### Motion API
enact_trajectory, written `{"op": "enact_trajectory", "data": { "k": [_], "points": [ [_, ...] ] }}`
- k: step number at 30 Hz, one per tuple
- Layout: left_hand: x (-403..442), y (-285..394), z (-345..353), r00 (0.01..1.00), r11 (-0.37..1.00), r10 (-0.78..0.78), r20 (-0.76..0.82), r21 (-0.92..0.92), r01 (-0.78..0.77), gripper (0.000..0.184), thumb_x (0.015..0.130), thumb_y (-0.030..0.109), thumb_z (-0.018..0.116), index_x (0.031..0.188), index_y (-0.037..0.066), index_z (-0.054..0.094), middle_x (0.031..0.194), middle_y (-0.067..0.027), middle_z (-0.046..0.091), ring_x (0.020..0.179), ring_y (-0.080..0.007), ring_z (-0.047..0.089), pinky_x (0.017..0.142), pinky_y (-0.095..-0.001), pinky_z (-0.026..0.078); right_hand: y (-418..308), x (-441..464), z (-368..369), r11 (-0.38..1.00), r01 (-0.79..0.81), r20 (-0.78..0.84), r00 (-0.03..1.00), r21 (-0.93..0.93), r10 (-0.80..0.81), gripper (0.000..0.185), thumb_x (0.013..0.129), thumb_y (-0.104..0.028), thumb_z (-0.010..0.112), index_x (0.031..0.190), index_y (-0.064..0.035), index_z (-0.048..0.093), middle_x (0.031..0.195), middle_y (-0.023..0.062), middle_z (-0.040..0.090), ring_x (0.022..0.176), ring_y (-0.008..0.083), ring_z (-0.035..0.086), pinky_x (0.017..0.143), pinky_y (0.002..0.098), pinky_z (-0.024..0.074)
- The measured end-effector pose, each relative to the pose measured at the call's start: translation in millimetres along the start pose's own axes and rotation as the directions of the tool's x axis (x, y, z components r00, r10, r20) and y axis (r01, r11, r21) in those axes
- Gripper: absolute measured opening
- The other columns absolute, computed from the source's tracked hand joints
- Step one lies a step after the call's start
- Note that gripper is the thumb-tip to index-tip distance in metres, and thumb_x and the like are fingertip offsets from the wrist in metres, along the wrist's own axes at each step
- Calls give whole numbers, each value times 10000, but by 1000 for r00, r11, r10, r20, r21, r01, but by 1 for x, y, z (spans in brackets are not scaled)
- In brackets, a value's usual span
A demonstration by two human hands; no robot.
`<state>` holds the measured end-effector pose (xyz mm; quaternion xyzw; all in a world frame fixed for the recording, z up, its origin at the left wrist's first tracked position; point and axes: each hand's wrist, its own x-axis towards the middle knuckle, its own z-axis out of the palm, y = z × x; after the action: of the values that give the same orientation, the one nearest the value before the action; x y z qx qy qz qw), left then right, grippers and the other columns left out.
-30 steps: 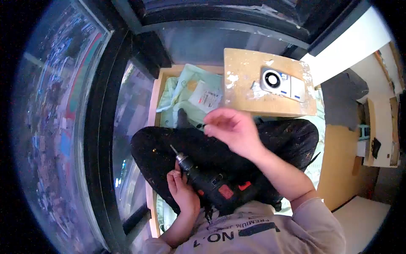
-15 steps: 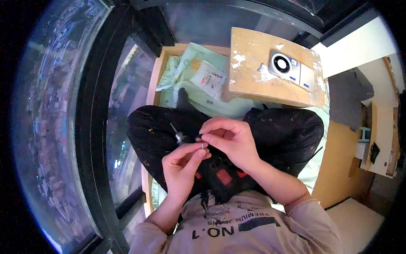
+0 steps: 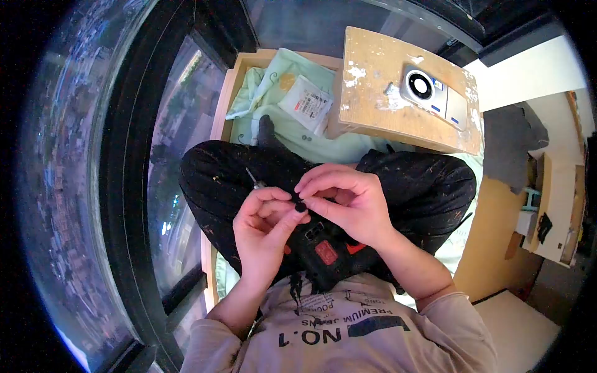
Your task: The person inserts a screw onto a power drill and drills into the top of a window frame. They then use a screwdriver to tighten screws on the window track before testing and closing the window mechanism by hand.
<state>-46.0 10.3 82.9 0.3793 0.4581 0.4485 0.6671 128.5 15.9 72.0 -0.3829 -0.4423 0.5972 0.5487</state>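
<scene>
My left hand (image 3: pixel 264 227) and my right hand (image 3: pixel 348 202) meet above my lap, fingertips close together. Between them is a small round black piece (image 3: pixel 300 207), pinched by my left thumb and fingers. The right thumb and fingers close on its upper side, where a tiny dark part shows. Beneath the hands a black and red power drill (image 3: pixel 326 252) lies in my lap, its thin bit (image 3: pixel 251 176) pointing up and left past my left fingers. The middle of the drill is hidden by my hands.
A wooden board (image 3: pixel 373 62) with white paint marks holds a phone-like device or box (image 3: pixel 448 107). A labelled plastic packet (image 3: pixel 306 104) lies on green cloth (image 3: pixel 286 138). At left stands a dark window frame (image 3: pixel 127 155); at far right is a shelf (image 3: pixel 538 205).
My left hand has come up from the drill and met my right hand. The small black piece now shows between the fingertips. The view has shifted, with the board appearing higher.
</scene>
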Motion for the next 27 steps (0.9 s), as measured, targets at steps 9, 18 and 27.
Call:
{"op": "enact_trajectory", "data": {
  "k": [9,18,27],
  "points": [
    [-3,4,2,997,983,71,-3,168,-70,340,834,-89,723,1140,7,611,907,-67,721,859,-118,698,771,-224,539,2,-5,1,1000,-1,15,1000,16,0,146,893,87,642,1024,31,674,1075,99,650,996,154,654,853,278,556],
    [0,-3,-2,999,992,37,-3,120,-37,296,885,-28,703,1172,-3,635,893,-65,722,847,-120,697,766,-218,538,0,-8,3,996,26,20,999,-83,-25,176,883,73,652,1051,25,675,1073,107,641,956,170,662,816,284,561],
    [12,-9,-39,980,931,-195,-24,-318,178,171,914,27,691,1086,17,691,964,-81,711,871,-155,700,826,-325,589,-22,-42,-46,650,155,363,911,-744,197,379,781,-151,754,1103,-21,602,1010,143,606,908,328,645,795,403,551]
  ]
}}
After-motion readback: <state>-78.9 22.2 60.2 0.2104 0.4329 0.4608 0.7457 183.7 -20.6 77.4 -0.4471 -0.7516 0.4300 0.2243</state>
